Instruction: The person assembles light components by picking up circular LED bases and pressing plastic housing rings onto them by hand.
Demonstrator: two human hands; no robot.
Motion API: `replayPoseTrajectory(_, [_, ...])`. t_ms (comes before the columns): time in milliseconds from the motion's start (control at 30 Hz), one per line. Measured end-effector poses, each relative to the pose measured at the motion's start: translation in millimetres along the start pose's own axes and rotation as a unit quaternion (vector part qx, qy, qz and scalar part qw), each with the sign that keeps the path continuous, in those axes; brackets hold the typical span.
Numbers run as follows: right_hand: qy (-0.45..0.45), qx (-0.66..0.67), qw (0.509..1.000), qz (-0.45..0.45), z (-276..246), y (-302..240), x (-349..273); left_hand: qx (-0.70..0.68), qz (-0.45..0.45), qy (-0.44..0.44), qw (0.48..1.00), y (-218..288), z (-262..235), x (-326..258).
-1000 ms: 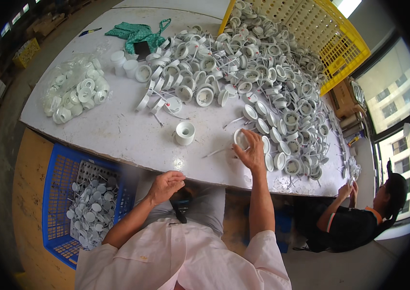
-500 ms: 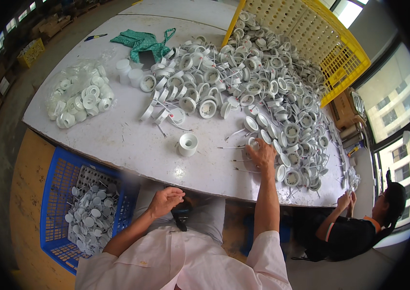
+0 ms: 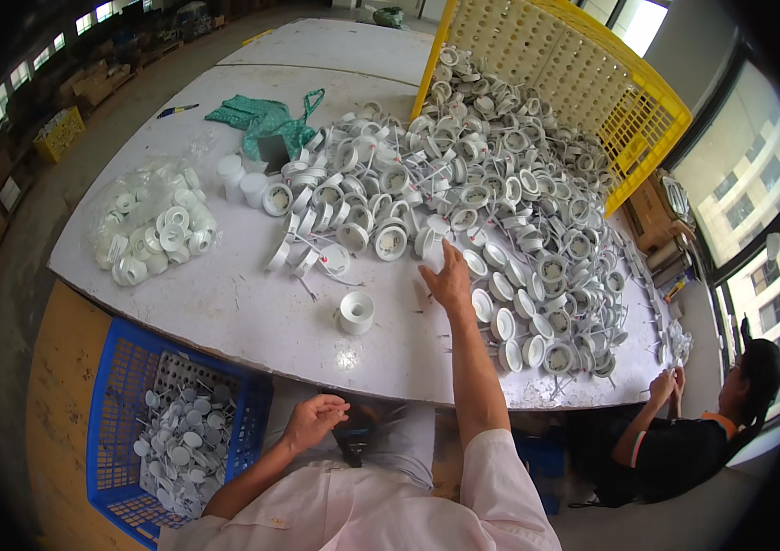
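Observation:
My right hand [image 3: 448, 278] reaches over the table to the near edge of a large heap of white round lamp parts [image 3: 502, 323], many with short wires. Its thumb and fingers are spread, with the fingertips at a white round part [image 3: 435, 250]; whether they touch it is hard to tell. My left hand [image 3: 316, 421] hovers just off the table's front edge, fingers loosely bent and nothing visible in them. Alone on the tabletop between both hands stands a short white cylinder [image 3: 355, 313] with a round recess in its top.
A tipped yellow crate [image 3: 652, 101] backs the heap. To the left lie a clear bag of white rings [image 3: 158, 220], white cups [image 3: 229, 169] and a green cloth [image 3: 257, 115]. A blue crate [image 3: 114, 404] with white discs stands below left. A co-worker [image 3: 684, 450] sits at right.
My right hand has moved left and away from me, from the discs at the heap's near side to its middle edge. The left hand stays almost in place. The view has shifted slightly.

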State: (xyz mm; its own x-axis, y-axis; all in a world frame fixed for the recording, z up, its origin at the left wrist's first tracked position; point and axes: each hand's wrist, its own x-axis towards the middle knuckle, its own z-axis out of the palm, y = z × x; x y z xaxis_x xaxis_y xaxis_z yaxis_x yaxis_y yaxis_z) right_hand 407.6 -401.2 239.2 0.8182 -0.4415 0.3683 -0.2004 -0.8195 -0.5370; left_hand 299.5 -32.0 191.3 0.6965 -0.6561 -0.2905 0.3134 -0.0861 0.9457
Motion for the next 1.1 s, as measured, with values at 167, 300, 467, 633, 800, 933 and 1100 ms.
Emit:
replayPoseTrajectory(167, [-0.058,-0.04,0.997,0.014,30.1,7.5,37.8,-0.007,-0.031,0.043,0.999,-8.9,-7.4,-11.6])
replayPoseTrajectory(300, [-0.046,0.024,0.999,0.006,29.2,9.3,43.1,-0.017,-0.028,0.046,0.998,-20.2,-11.3,-11.8])
replayPoseTrajectory(467, [-0.057,0.063,0.996,-0.001,14.9,10.1,31.8,-0.006,-0.03,0.02,0.999,-17.5,-3.8,-3.9])
replayPoseTrajectory(633, [0.004,0.07,0.997,0.012,-7.3,-1.1,7.9,0.001,-0.03,0.022,0.999,-7.9,6.2,-12.7])
replayPoseTrajectory(800, [0.13,0.045,0.986,-0.089,-39.9,-21.9,-33.7,0.002,0.0,0.0,1.0,8.8,19.5,-23.9])
replayPoseTrajectory(933, [0.162,0.048,0.977,-0.132,-70.1,-52.6,-79.7,0.09,0.135,0.026,0.986,42.1,31.8,-16.9])
replayPoseTrajectory(1100, [0.141,0.084,0.969,-0.183,-101.9,-86.6,-129.9,0.177,0.303,0.054,0.935,110.0,53.9,4.6])
